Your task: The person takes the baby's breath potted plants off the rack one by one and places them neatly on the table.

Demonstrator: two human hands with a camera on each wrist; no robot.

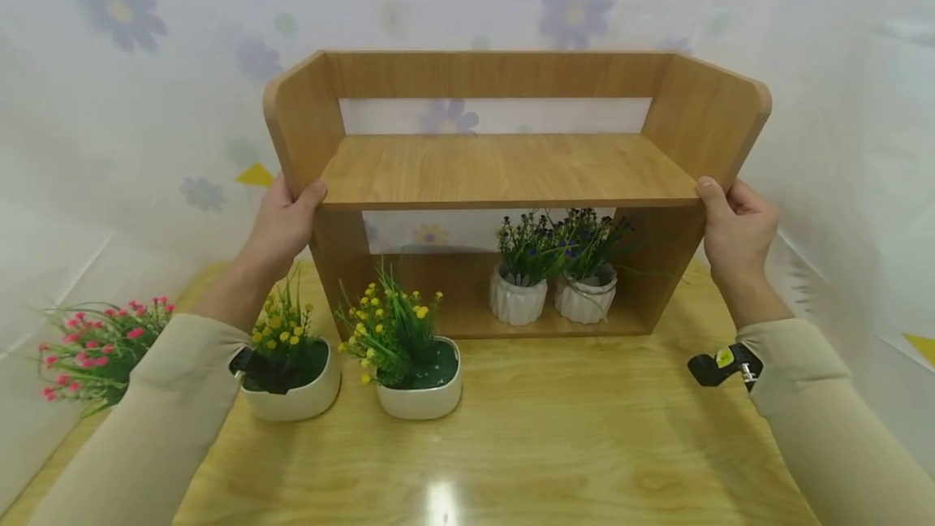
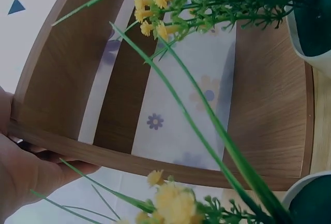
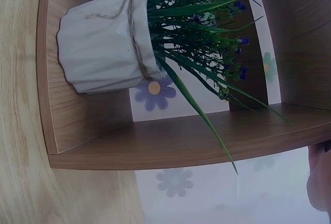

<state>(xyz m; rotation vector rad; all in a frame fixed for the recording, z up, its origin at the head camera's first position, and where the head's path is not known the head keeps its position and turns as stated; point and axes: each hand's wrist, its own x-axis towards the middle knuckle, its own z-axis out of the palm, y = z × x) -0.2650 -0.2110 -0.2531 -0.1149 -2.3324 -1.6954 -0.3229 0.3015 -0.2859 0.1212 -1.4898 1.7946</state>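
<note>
A two-tier wooden shelf (image 1: 504,169) stands on the table, gripped at both side panels. My left hand (image 1: 286,213) holds its left panel at middle-board height, thumb on the front edge; the left wrist view shows the fingers (image 2: 77,169) behind that panel. On the other side my right hand (image 1: 739,227) grips the right panel, thumb on its front edge and fingers round the outside. Inside the lower tier, towards the right, sit two white ribbed pots, a left pot (image 1: 517,299) and a right pot (image 1: 587,299), with purple-blue flowers. Twine circles one pot (image 3: 103,43).
Two cream pots of yellow flowers, one in front of the shelf (image 1: 420,400) and one beside my left forearm (image 1: 299,400), stand on the wooden table (image 1: 555,437). Pink flowers (image 1: 95,347) are at the far left, partly behind my sleeve. A flower-patterned sheet (image 1: 467,6) hangs behind.
</note>
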